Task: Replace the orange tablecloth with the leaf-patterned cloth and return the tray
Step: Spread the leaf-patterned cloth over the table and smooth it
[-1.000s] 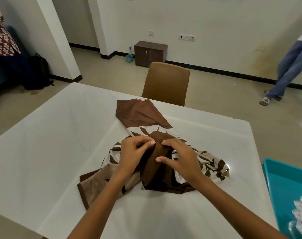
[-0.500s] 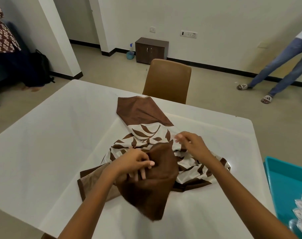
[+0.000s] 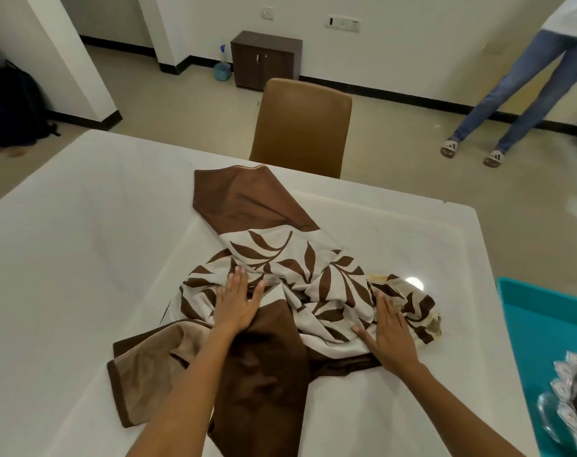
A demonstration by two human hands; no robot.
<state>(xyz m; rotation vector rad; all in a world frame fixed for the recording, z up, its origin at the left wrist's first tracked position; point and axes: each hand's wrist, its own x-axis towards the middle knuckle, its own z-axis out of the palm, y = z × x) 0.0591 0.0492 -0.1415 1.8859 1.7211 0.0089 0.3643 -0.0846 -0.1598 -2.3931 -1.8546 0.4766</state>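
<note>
The leaf-patterned cloth [image 3: 300, 268], cream with brown leaves and plain brown borders, lies bunched in the middle of the white table [image 3: 82, 242]. One brown corner reaches toward the far edge, another hangs toward me. My left hand [image 3: 237, 301] rests flat with straight fingers on the cloth's left part. My right hand [image 3: 391, 331] lies flat on its right part, fingers straight. The teal tray [image 3: 541, 321] sits at the right edge of the view, partly cut off. No orange tablecloth is in view.
A brown chair [image 3: 302, 127] stands at the table's far side. A person in jeans [image 3: 518, 90] stands on the floor at the back right. Shiny wrapped items [image 3: 574, 400] lie in the tray. A small dark cabinet [image 3: 265, 59] and blue spray bottle [image 3: 221, 69] are by the wall.
Both hands let go of the pinched brown fold and now lie flat on the cloth. The brown flap has been pulled toward me, and more of the leaf pattern shows.
</note>
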